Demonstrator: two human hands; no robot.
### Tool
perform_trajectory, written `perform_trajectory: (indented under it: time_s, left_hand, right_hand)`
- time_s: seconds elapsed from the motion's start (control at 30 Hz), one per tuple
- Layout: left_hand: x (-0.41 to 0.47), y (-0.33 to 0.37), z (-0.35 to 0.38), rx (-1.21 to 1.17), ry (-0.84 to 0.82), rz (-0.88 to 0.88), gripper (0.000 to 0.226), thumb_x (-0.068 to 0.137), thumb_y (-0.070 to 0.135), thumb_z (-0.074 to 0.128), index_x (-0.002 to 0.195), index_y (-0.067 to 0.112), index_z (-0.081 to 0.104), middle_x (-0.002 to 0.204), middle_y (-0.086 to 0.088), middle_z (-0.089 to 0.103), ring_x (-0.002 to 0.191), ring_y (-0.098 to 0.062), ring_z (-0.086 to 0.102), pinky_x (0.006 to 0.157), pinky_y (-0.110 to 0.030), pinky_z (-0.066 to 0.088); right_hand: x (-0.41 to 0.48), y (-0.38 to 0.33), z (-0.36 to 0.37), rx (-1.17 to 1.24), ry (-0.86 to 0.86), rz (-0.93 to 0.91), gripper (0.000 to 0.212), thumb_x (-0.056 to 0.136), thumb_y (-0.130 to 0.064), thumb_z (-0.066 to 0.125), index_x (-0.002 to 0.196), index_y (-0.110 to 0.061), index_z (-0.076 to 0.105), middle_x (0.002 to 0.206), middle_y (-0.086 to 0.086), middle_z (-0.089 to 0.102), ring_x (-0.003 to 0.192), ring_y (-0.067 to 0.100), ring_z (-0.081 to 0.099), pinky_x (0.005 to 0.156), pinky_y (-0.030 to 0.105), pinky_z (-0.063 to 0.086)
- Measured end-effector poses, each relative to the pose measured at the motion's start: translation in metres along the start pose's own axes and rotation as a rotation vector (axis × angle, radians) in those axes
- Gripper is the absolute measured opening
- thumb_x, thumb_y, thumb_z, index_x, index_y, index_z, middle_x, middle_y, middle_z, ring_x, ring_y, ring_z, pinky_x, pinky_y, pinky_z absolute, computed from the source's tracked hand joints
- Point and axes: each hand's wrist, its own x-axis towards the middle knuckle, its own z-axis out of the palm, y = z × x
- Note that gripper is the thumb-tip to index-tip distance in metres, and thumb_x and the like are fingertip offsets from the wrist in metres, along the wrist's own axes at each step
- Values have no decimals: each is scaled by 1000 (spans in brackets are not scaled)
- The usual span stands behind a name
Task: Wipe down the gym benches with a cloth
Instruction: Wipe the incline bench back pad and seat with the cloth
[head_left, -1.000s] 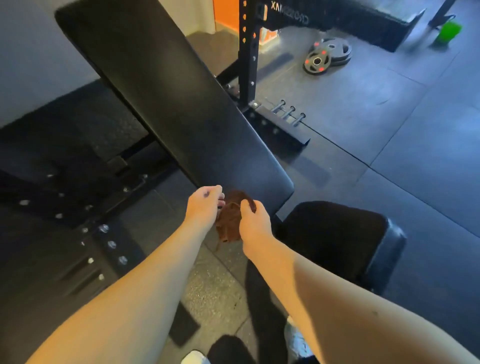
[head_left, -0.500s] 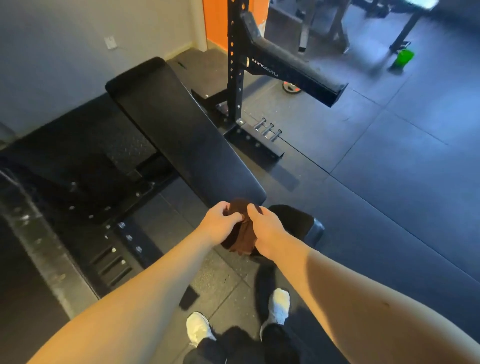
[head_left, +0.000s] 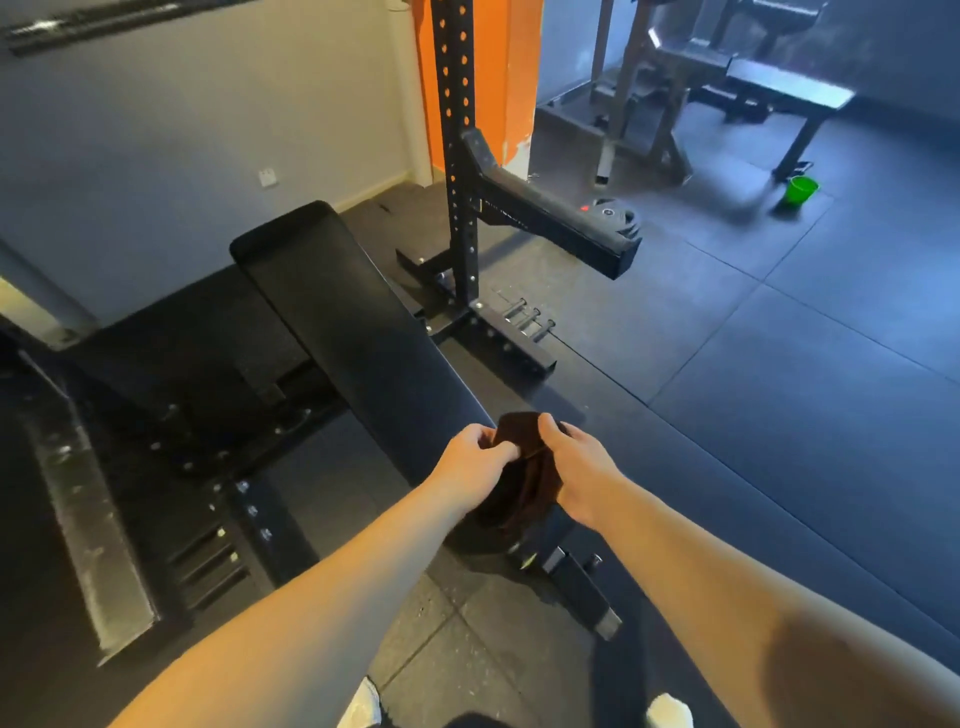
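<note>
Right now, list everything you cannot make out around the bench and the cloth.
All in the head view:
Near end of the long black padded bench: hidden by the crumpled dark brown cloth, the left hand and the right hand.
Small green container: blurred, kind unclear.
Black weight plates: mostly hidden by the black steel rack arm.
White shoes: cut by the bottom edge.
</note>
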Motion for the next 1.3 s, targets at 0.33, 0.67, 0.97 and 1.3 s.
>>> perform_trajectory:
  time_s: [0.33,0.67,0.97,1.3]
  left_hand:
    - [-35,73,133,-100,419,-14,12,96,33,67,105,28,62,106,4,66,96,-11,63,81,-28,53]
    - [-27,107,102,-298,554,73,9,98,16,64,105,21,66,101,1,68,92,-12,65,69,-21,49]
    - [66,137,131,-306,578,23,19,98,22,63,116,24,68,109,4,69,103,-15,67,95,-34,56]
    - [209,273,188,-504,742,-145,22,99,26,64,120,20,68,107,1,72,96,-10,66,73,-22,50]
  right_hand:
    - [5,-70,-142,-152,-434,83,31,94,-15,70,124,-14,63,116,16,72,106,36,71,93,53,58]
    - [-6,-138,-91,-635,-305,-194,29,94,1,61,119,-13,60,104,16,69,89,29,69,62,37,58]
    - [85,-198,-110,-557,-348,-141,29,96,6,52,117,-11,61,106,20,67,91,34,68,61,39,57]
    - [241,-328,-158,-502,-727,-27,22,103,-19,58,122,-18,67,111,15,74,101,33,72,90,52,58]
